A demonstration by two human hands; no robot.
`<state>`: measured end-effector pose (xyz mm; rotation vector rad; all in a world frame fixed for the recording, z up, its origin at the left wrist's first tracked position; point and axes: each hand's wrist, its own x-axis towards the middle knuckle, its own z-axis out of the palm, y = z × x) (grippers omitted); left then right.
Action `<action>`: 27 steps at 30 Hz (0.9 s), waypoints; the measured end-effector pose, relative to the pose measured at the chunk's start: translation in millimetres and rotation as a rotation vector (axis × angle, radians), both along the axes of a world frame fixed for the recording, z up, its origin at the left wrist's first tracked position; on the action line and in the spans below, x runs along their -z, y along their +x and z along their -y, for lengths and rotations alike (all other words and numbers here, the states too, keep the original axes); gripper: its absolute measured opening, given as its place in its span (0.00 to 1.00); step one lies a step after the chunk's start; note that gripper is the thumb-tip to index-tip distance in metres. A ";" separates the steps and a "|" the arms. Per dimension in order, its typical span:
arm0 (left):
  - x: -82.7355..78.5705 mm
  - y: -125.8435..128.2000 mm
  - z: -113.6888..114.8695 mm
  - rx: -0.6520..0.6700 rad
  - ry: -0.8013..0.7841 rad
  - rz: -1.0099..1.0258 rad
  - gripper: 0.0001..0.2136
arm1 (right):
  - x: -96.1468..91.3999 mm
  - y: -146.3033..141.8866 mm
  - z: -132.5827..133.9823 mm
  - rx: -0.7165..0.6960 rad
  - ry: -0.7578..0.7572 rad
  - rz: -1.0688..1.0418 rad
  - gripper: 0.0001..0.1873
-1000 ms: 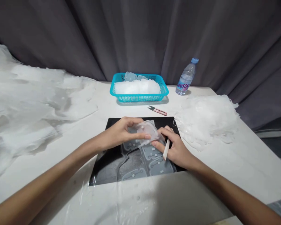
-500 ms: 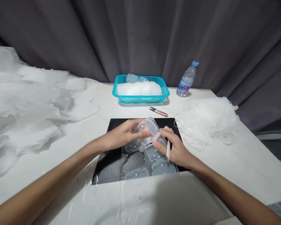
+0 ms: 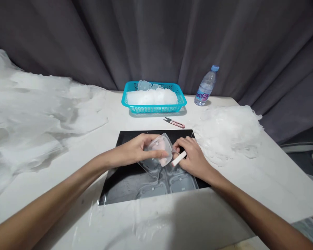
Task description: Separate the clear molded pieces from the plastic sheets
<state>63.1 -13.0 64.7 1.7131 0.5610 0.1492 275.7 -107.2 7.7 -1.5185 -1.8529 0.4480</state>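
My left hand (image 3: 143, 151) grips a clear, rounded-square moulded silicone piece (image 3: 159, 146), thumb in front and fingers behind it. Close by on the right, my right hand (image 3: 191, 154) is closed, with a flat white stick-like tool (image 3: 179, 158) held along the palm side. Its fingertips are at the edge of the silicone piece and seem to pinch a thin strip there. Below both hands, a translucent moulded sheet (image 3: 182, 183) with several rounded-square shapes lies on a black mat (image 3: 117, 184).
Behind the mat lie pink-handled thread snips (image 3: 174, 122). A turquoise basket (image 3: 156, 109) holds whitish translucent pieces. A water bottle (image 3: 207, 85) stands at the back right. White translucent sheets (image 3: 36, 118) are heaped on the left, and thin scraps (image 3: 229, 133) on the right.
My left hand has tilted the silicone piece up from the sheet. My right hand has turned, its fingers moving up to the piece's edge, and the white tool now slants rather than pointing down.
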 end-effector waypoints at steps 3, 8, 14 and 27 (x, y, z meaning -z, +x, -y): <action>9.4 0.9 -4.6 -0.051 -0.013 -0.013 0.17 | -7.5 8.3 4.0 -0.135 -0.017 -0.178 0.05; 14.3 1.8 -3.8 -0.089 0.005 -0.047 0.18 | -16.9 14.7 9.2 -0.199 -0.128 -0.384 0.05; 13.3 3.3 -2.2 -0.100 0.040 -0.017 0.18 | -15.6 17.2 7.6 -0.200 -0.171 -0.385 0.06; 21.8 7.5 3.9 -0.095 0.014 0.062 0.17 | -16.6 22.8 7.5 -0.240 -0.171 -0.264 0.04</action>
